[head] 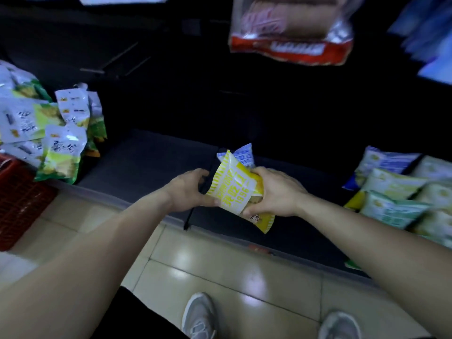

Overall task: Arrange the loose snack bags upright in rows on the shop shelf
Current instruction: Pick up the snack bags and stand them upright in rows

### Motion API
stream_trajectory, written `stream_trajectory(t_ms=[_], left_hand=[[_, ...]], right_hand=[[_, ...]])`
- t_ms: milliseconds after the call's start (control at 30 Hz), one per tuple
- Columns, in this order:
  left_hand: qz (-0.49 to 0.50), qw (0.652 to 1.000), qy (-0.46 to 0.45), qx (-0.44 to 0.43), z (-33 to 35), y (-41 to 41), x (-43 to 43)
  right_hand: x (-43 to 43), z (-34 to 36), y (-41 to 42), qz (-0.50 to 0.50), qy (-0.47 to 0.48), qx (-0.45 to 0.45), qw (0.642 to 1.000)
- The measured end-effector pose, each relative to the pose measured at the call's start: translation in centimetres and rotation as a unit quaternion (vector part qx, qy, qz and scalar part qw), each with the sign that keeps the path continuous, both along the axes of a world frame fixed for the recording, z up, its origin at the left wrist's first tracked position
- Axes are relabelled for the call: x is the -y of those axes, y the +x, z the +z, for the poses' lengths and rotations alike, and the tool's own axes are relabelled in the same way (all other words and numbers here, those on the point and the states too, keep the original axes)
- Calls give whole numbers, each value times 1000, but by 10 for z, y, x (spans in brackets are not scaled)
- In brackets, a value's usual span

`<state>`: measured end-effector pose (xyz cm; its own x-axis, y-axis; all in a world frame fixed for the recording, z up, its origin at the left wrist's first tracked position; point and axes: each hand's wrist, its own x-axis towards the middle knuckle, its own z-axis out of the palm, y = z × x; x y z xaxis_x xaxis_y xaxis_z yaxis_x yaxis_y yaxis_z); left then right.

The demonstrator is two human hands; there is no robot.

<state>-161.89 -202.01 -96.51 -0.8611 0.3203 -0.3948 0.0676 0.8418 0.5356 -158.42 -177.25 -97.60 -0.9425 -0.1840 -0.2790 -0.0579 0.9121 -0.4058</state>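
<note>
Risk: right hand [276,194] grips yellow bag [234,189] plus blue bag [244,155] over mid shelf [146,162]; your left hand [188,189] only pinches the edge. Blue bag may slip out.

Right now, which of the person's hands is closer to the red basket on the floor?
Left. The left hand is on the yellow bag's basket-facing side; the right hand grips its far side, further from the red basket.
</note>
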Motion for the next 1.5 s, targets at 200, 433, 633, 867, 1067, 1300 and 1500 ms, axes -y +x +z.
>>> stream_trajectory(t_ms=[200,433,633,867,1067,1300,1500], left_hand=[[-47,971,225,68,24,21,-75],[-15,991,109,-82,18,5,-161],[-79,986,-9,-148,-21,-43,-257],[-113,974,-84,-177,-76,-88,-337],[-103,974,-61,-193,-96,-104,-365],[-118,961,-84,-236,-101,-102,-375],[-114,937,-137,-299,-106,-92,-376]], right_hand=[[-68,37,40,-72,-82,-57,992],[-156,33,36,-124,11,-82,989],[-277,-6,68,-259,-20,-68,963],[-329,-35,75,-334,19,-49,941],[-321,-36,64,-316,41,-27,947],[-293,-29,61,-243,95,7,965],[-286,-27,62,-226,99,31,969]])
